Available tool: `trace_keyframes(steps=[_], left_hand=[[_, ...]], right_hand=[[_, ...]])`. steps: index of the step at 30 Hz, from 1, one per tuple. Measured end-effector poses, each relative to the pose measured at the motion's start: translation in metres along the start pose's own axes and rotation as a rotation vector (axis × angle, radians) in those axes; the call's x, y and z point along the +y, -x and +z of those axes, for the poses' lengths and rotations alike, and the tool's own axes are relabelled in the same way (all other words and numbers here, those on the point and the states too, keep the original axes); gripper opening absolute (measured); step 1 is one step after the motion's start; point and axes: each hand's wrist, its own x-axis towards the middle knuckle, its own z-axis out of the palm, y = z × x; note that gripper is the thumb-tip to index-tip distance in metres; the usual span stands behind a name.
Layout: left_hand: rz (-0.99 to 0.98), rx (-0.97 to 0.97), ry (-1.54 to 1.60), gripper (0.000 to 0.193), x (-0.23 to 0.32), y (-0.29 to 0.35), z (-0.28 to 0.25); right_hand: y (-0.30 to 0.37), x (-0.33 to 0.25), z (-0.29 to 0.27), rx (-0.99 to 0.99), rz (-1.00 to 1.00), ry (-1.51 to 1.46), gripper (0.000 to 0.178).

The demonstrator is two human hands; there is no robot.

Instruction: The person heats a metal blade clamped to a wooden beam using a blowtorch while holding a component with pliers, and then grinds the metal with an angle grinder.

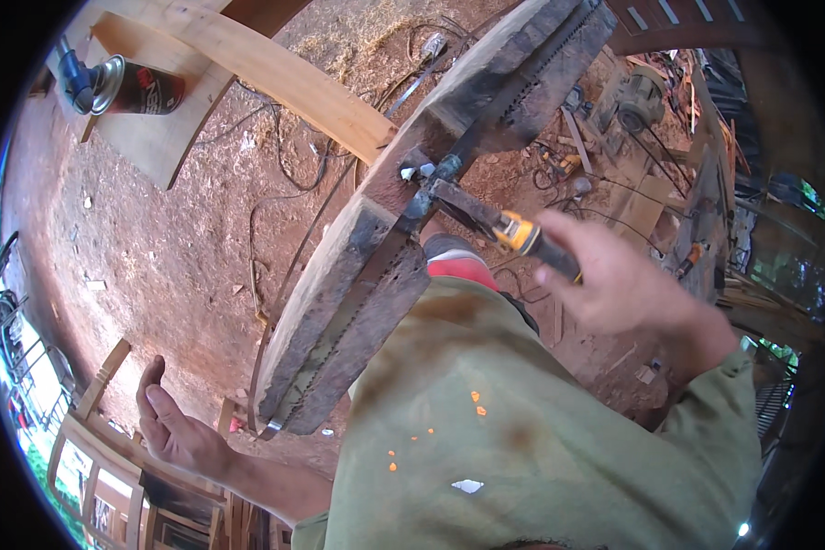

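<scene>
A long, weathered wooden block (pixel 316 316) runs diagonally in front of me, with a toothed saw blade (pixel 339 344) set along it. At its middle, a metal fitting (pixel 419 211) crosses the blade. My right hand (pixel 605 270), slightly blurred, is closed round the black end of a yellow-and-black-handled tool (pixel 520 234). The tool's dark metal end reaches the fitting; its exact kind is unclear. To the left of the block's near end, my left hand (pixel 181 431) is raised, fingers apart, holding nothing.
A black-and-red can (pixel 147 89) with a blue top lies on a board at upper left. A pale plank (pixel 284 78) meets the block. Cables (pixel 289 188) trail over the dirt floor. A motor (pixel 640 96) stands at upper right; wooden frames (pixel 101 458) are at lower left.
</scene>
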Motion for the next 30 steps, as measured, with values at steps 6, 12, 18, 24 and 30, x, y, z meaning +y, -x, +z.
trace_keyframes(steps=[6, 12, 18, 24, 30], left_hand=[[0.019, 0.004, 0.034, 0.034, -0.008, -0.008, -0.005], [0.042, 0.02, 0.155, 0.035, -0.025, -0.014, -0.005], [0.031, 0.049, 0.246, 0.033, -0.033, -0.022, 0.001], [0.065, 0.049, 0.243, 0.032, -0.024, -0.023, -0.001], [0.062, 0.053, 0.271, 0.031, -0.031, -0.02, 0.002]], right_hand=[[0.002, 0.001, 0.007, -0.025, 0.092, -0.017, 0.023], [0.017, -0.024, 0.093, 0.288, 0.127, -0.398, 0.022], [0.014, -0.027, 0.104, 0.341, 0.09, -0.342, 0.032], [0.006, -0.007, 0.013, 0.047, 0.137, -0.076, 0.027], [0.014, -0.034, 0.122, 0.292, 0.125, -0.522, 0.029]])
